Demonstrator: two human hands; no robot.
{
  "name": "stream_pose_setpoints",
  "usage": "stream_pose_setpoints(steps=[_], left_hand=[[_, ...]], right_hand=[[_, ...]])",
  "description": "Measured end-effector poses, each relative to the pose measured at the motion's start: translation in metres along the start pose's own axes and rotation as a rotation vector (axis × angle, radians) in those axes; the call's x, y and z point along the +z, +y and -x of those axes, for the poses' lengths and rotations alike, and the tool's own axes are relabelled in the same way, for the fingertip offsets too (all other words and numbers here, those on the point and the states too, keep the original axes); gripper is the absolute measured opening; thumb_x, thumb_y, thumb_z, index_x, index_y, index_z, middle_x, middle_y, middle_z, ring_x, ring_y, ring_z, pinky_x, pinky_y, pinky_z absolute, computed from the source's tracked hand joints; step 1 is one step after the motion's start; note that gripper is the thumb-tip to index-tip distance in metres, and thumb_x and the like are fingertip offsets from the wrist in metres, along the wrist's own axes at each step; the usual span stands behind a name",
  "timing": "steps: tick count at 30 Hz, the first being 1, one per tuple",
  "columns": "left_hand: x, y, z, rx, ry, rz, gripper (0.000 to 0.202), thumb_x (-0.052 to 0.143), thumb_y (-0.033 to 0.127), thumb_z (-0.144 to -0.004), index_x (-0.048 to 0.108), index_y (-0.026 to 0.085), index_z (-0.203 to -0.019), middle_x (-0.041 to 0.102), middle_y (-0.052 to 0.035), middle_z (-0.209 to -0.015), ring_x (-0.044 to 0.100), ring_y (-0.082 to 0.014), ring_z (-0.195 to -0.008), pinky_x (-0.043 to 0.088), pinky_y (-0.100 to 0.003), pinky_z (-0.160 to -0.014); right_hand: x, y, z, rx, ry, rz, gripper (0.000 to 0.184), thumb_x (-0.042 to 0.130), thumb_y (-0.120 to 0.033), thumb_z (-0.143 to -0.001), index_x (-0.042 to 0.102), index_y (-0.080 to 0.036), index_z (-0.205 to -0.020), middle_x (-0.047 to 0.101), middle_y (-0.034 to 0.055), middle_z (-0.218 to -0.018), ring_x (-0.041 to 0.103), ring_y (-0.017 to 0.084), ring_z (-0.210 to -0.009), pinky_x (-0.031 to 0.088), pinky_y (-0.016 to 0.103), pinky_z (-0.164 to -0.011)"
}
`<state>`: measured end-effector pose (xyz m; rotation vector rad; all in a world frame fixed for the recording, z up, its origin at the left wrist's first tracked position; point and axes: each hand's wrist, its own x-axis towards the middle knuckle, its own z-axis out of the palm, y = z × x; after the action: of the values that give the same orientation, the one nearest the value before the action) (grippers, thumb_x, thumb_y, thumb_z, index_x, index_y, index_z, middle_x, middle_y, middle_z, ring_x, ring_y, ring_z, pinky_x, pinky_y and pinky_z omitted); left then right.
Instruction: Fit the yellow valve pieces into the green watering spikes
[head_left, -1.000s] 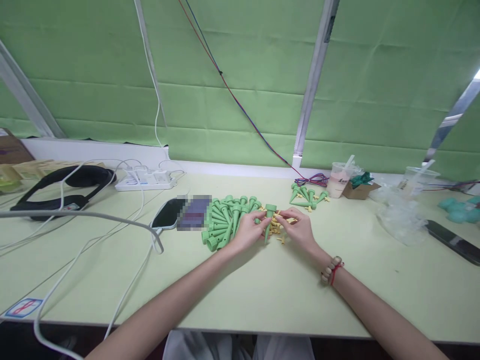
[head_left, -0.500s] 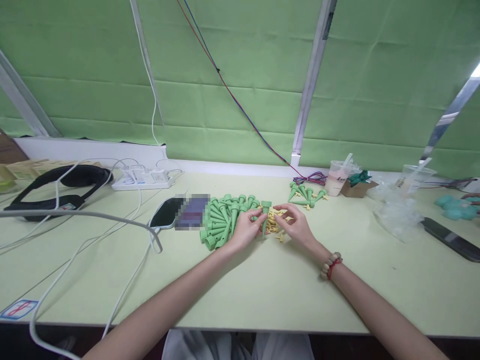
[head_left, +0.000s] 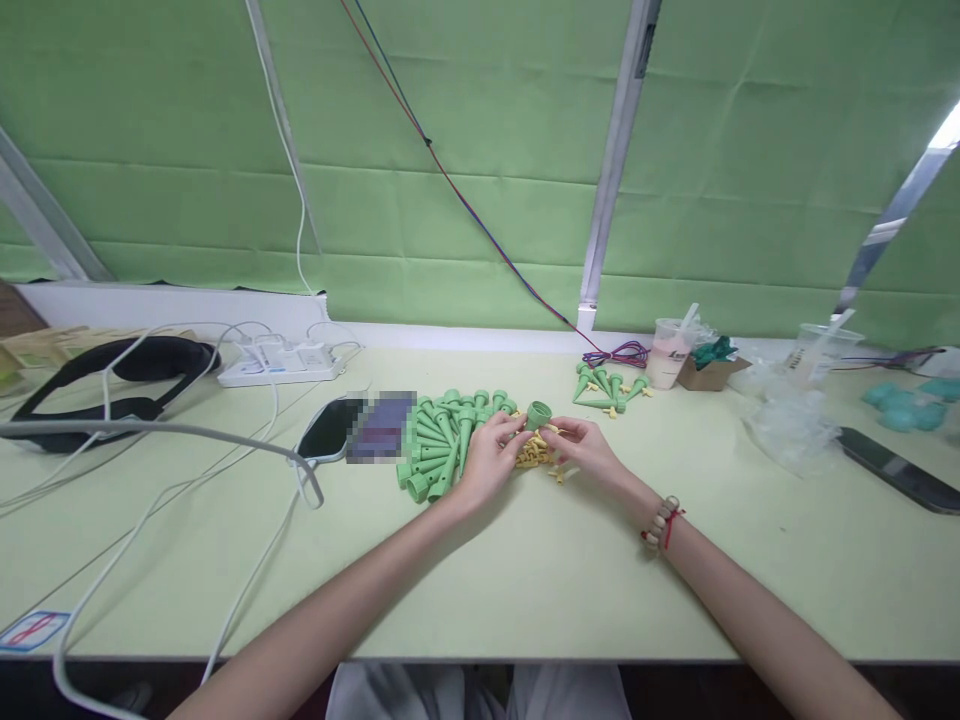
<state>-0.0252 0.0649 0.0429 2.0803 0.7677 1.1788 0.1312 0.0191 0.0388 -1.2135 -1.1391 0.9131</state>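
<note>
Soft, fairly even light fills the frame: the pale tabletop (head_left: 525, 590) reads bright, while the space below its near edge (head_left: 690, 690) drops almost to black along the bottom. Glare whitens 1 patch of the metal strip (head_left: 900, 215) at far upper right. Shadows beneath the 2 forearms (head_left: 382, 590) are faint and soft-edged. The wide view splays the outer strips toward the upper corners. Coarse mosaic squares (head_left: 381, 427) hide 1 block left of centre, and the small yellow pieces (head_left: 534, 453) near centre lack crisp detail.
</note>
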Motion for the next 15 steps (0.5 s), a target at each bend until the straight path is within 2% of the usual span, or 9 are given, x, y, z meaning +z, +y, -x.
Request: stream_pose_setpoints(steps=[3, 6, 12, 15], left_hand=[[0.000, 0.002, 0.000, -0.011, 0.010, 0.015, 0.023, 0.052, 0.025, -0.081, 0.069, 0.015, -0.092, 0.057, -0.0047, -0.082, 0.052, -0.0137, -0.071, 0.044, -0.027, -0.065], [0.003, 0.002, 0.002, -0.046, 0.007, 0.049, 0.024, 0.054, 0.026, -0.079, 0.068, 0.014, -0.094, 0.055, -0.0041, -0.081, 0.052, -0.0127, -0.069, 0.044, -0.025, -0.062], [0.007, 0.013, 0.005, -0.288, -0.123, 0.281, 0.025, 0.055, 0.034, -0.076, 0.064, 0.011, -0.080, 0.053, -0.0036, -0.082, 0.051, -0.0083, -0.051, 0.041, -0.022, -0.043], [0.006, 0.017, 0.004, -0.318, -0.147, 0.367, 0.028, 0.057, 0.039, -0.074, 0.063, 0.011, -0.079, 0.052, -0.0030, -0.082, 0.051, -0.0073, -0.049, 0.040, -0.021, -0.041]], right_hand=[[0.000, -0.001, 0.000, 0.000, -0.037, 0.023, 0.041, 0.074, -0.046, -0.054, 0.061, -0.016, -0.080, 0.065, 0.0016, -0.066, 0.060, 0.014, -0.056, 0.046, 0.022, -0.043], [0.000, 0.002, -0.001, -0.080, -0.043, 0.108, 0.034, 0.068, -0.044, -0.062, 0.059, -0.018, -0.080, 0.063, 0.0013, -0.067, 0.059, 0.015, -0.058, 0.045, 0.023, -0.045], [-0.002, 0.006, 0.003, -0.431, 0.162, 0.577, 0.008, 0.055, -0.026, -0.073, 0.057, -0.020, -0.069, 0.062, 0.0031, -0.078, 0.057, 0.014, -0.062, 0.042, 0.025, -0.053], [-0.004, 0.003, 0.005, -0.467, 0.205, 0.628, 0.009, 0.055, -0.028, -0.074, 0.060, -0.020, -0.072, 0.063, 0.0040, -0.081, 0.057, 0.014, -0.062, 0.043, 0.025, -0.054]])
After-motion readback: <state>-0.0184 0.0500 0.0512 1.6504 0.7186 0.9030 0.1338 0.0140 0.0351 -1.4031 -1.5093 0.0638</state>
